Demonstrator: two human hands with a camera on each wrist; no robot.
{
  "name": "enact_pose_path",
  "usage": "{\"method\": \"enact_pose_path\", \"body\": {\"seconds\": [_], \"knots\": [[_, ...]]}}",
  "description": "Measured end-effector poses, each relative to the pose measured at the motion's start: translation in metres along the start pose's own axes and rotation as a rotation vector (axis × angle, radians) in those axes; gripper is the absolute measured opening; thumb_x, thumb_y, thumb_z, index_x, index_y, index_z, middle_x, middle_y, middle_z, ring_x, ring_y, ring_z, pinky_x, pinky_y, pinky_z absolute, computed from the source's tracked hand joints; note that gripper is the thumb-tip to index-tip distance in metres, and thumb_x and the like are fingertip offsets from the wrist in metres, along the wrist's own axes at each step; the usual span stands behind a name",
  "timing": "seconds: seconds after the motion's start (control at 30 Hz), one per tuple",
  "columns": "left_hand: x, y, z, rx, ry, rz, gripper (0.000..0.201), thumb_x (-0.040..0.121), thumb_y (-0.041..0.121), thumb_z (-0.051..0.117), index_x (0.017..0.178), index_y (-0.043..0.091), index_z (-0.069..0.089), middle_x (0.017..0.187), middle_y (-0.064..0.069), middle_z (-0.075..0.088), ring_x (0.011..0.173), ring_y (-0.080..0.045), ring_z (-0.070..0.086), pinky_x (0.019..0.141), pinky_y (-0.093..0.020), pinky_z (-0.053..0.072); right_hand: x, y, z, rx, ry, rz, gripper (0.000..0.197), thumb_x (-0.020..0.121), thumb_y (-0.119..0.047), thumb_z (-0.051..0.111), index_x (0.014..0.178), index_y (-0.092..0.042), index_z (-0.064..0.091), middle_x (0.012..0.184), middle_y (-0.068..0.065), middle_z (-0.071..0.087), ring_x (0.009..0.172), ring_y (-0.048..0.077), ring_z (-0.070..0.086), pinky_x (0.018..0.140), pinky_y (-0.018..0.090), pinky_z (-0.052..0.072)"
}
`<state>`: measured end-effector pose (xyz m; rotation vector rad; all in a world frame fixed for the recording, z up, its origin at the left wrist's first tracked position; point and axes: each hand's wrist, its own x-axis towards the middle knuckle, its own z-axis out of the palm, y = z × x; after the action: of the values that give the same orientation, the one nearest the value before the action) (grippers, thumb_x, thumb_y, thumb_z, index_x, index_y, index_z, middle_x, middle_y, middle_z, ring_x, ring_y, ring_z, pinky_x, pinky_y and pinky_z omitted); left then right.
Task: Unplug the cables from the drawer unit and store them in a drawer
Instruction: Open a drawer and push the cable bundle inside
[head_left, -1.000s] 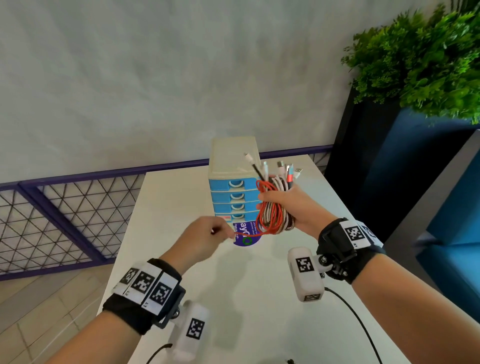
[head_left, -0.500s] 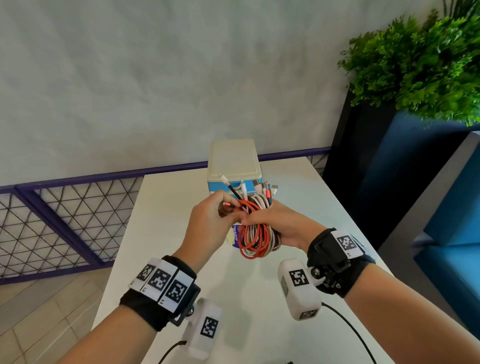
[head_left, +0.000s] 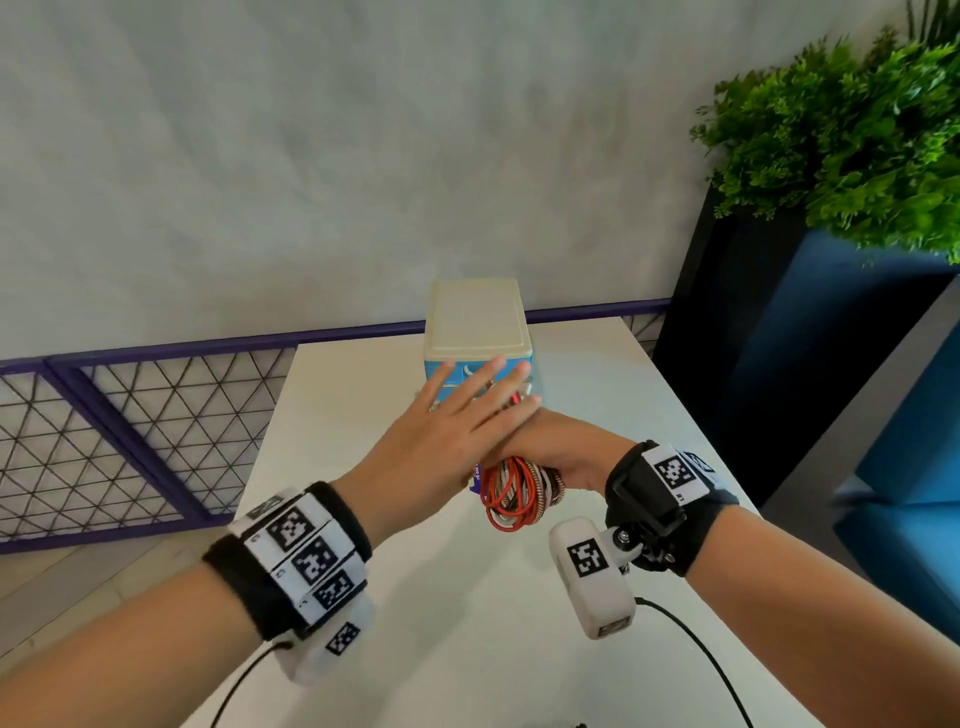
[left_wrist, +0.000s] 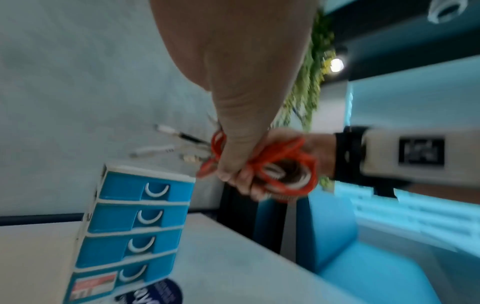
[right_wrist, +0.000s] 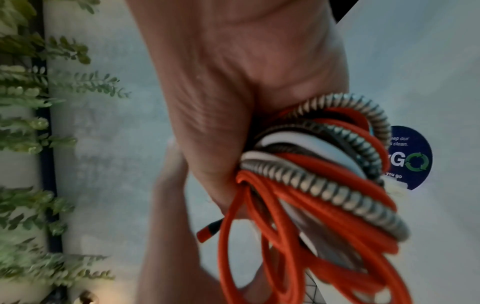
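The right hand (head_left: 561, 447), at the centre of the head view, has its fingers curled tight round a coiled bundle of cables (head_left: 517, 493), orange, white and braided loops hanging below the fist toward the lower middle of the frame; in the right wrist view the same bundle of cables (right_wrist: 324, 191) fills the lower right, an orange plug tip poking out at its left edge; the left hand (head_left: 457, 426) lies across the right hand from the left, fingers straight and spread, gripping nothing, its fingertips (head_left: 496, 364) reaching up over the front of the drawer unit (head_left: 475, 322); whether they touch the unit cannot be told; in the left wrist view several loose plug ends (left_wrist: 166, 144) stick out of the bundle toward the left of the frame, above the unit's top corner; the drawer unit (left_wrist: 135, 232) there shows four blue drawers with white curved handles, all pushed in; it stands on the white counter (head_left: 363, 405), just above centre in the head view, with a dark round sticker (right_wrist: 411, 158) on the counter just in front of it; a leafy green plant (head_left: 852, 140) fills the upper right.
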<state>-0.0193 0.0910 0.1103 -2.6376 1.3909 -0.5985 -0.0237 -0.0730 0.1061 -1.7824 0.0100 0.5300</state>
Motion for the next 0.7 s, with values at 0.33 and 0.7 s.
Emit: {"method": "enact_pose_path", "body": {"seconds": [0.33, 0.7], "knots": [[0.012, -0.011, 0.021, 0.065, 0.083, 0.19, 0.031, 0.088, 0.011, 0.052, 0.119, 0.016, 0.054, 0.107, 0.001, 0.062, 0.109, -0.019, 0.058, 0.12, -0.044, 0.014, -0.002, -0.005, 0.006, -0.218, -0.153, 0.121, 0.01, 0.082, -0.008, 0.066, 0.091, -0.007, 0.064, 0.087, 0.011, 0.07, 0.079, 0.02, 0.067, 0.081, 0.034, 0.056], [0.024, 0.001, 0.033, -0.047, 0.012, -0.002, 0.024, 0.066, 0.02, 0.074, 0.083, 0.014, 0.058, 0.075, -0.002, 0.063, 0.063, -0.022, 0.057, 0.057, -0.029, 0.044, -0.002, -0.02, -0.013, -0.634, -0.142, 0.07, 0.019, 0.078, -0.03, 0.074, 0.091, -0.022, 0.064, 0.083, -0.003, 0.066, 0.073, 0.01, 0.062, 0.064, 0.019, 0.051]]}}
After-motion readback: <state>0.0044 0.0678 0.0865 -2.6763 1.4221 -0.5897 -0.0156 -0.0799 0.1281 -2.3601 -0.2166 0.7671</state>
